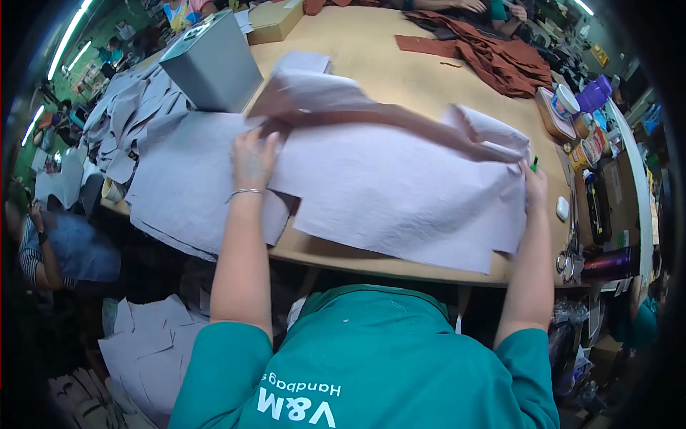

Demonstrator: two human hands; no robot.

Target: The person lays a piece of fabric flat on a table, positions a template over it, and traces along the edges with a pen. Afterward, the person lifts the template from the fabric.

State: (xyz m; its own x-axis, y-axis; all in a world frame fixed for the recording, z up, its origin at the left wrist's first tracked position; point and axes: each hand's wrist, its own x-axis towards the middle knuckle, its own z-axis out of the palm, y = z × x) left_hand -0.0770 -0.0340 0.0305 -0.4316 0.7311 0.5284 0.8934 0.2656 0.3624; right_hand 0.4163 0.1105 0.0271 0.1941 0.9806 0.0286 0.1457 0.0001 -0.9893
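The right hand has a grip on the big pale cloth over the table; the left hand's grip, beside it, I can't tell.

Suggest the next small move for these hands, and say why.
Probably lower the far edge of the pale sheet flat onto the table: that edge is raised and curled, showing brown, while the right hand grips the sheet's right end and the left hand is at its left end.

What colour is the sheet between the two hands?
The sheet is pale lilac, with blurred brown along its far side; the head view shows it.
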